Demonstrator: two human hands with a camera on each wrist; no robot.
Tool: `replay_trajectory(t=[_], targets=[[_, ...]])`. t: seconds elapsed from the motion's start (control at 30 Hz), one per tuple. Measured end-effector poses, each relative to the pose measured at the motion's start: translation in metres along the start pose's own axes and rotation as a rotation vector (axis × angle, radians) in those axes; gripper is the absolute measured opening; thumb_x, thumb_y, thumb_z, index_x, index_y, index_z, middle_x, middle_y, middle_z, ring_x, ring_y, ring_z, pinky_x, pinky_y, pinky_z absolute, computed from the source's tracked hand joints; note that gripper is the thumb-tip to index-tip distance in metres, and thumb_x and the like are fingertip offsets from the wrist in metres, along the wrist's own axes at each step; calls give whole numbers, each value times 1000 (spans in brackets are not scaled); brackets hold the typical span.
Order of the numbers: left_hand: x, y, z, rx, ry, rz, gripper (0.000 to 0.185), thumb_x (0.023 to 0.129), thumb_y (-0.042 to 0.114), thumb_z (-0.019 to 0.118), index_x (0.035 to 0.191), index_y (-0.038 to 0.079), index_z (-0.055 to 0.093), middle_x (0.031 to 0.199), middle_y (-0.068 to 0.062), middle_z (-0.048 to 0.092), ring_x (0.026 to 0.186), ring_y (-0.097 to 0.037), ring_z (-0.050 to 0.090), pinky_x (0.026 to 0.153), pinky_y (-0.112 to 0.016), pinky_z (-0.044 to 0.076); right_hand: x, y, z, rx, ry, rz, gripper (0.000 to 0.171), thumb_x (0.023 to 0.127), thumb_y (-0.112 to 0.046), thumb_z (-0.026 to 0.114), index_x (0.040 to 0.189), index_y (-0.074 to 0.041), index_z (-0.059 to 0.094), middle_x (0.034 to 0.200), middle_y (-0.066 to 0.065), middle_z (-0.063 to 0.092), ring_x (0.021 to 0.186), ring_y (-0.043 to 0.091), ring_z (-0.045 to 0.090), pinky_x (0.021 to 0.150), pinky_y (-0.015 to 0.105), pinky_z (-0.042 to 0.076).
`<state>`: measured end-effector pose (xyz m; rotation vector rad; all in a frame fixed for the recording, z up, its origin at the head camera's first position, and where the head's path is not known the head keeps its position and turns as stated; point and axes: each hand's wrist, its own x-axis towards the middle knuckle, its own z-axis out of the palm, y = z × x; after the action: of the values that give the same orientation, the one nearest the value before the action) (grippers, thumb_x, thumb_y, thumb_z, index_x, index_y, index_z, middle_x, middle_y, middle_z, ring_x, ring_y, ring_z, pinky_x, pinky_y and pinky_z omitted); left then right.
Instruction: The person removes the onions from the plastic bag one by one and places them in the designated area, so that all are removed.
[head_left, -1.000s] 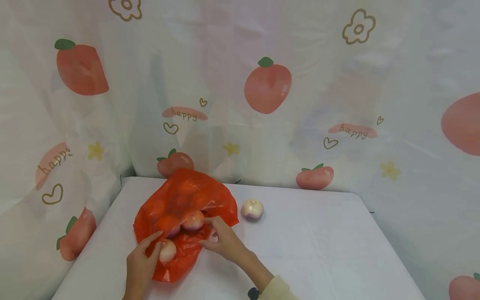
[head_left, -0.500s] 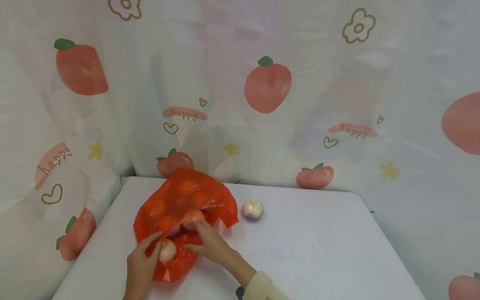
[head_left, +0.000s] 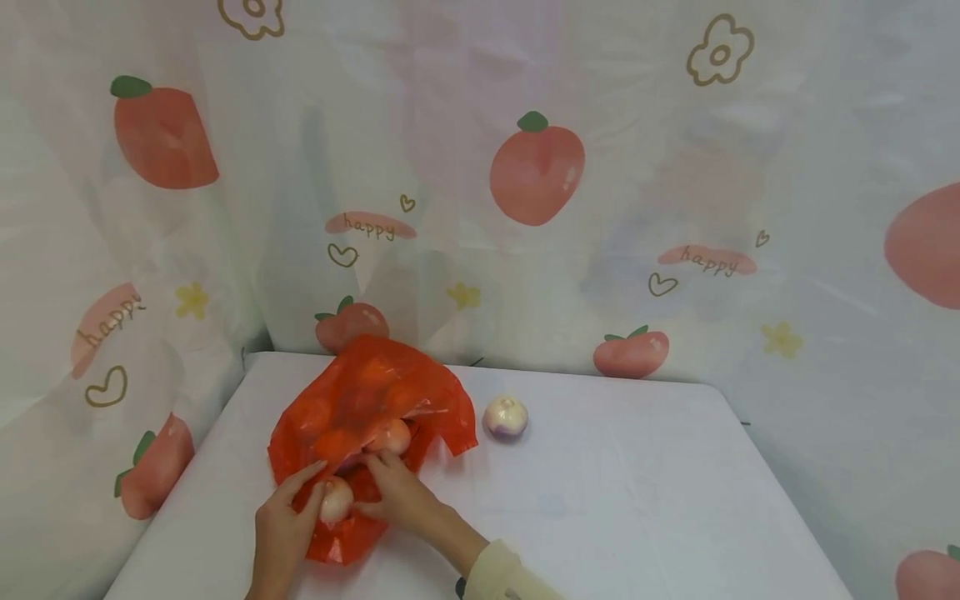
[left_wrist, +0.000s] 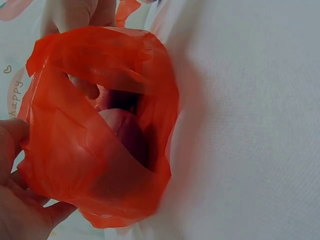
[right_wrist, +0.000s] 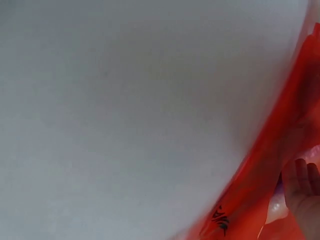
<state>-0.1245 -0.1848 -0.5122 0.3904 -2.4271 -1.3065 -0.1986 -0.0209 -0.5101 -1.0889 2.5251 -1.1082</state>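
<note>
A thin red plastic bag (head_left: 375, 383) lies on the left part of the table, its mouth towards me and onions inside. At that mouth sits a pale onion (head_left: 336, 502); another onion (head_left: 392, 437) shows behind it. My left hand (head_left: 281, 533) pinches the bag's edge beside the front onion; in the left wrist view its fingers (left_wrist: 15, 132) grip the film. My right hand (head_left: 405, 496) reaches into the mouth with thumb and fingers apart, beside the front onion. In the right wrist view its fingers (right_wrist: 300, 177) look straight, next to an onion (right_wrist: 277, 207).
A single peeled-looking onion (head_left: 506, 418) stands on the white-covered table (head_left: 600, 483), right of the bag. Behind and to the left hangs a fruit-printed curtain (head_left: 450, 100), close to the table's back edge.
My right hand has moved left and towards me, from the bag's right edge across the mouth to the front onion. The left hand and the loose onion have stayed put.
</note>
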Motion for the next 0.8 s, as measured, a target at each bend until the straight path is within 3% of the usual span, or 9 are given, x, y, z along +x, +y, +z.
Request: replay_trajectory(t=[0.17, 0.33, 0.8], targets=[[0, -2, 0, -1, 5, 8, 30, 89, 15, 66, 118, 7, 66, 113, -14, 65, 103, -30, 60, 89, -41, 44, 3, 0, 7, -96, 14, -58, 88, 79, -33, 74, 149, -26, 21, 150, -8, 21, 135, 13, 25, 105, 31, 32], [1, -3, 0, 10, 22, 30, 29, 89, 12, 67, 117, 6, 67, 111, -14, 66, 102, -30, 60, 87, -42, 45, 3, -1, 13, -202, -26, -19, 86, 79, -37, 73, 148, -24, 23, 148, -4, 26, 132, 17, 29, 104, 31, 35], [1, -4, 0, 17, 33, 20, 29, 88, 11, 67, 117, 7, 67, 110, -14, 66, 102, -30, 61, 86, -41, 45, 12, -13, 24, -286, -81, 42, 76, 79, -37, 74, 142, -17, 36, 131, -1, 45, 115, 9, 46, 95, 25, 44]])
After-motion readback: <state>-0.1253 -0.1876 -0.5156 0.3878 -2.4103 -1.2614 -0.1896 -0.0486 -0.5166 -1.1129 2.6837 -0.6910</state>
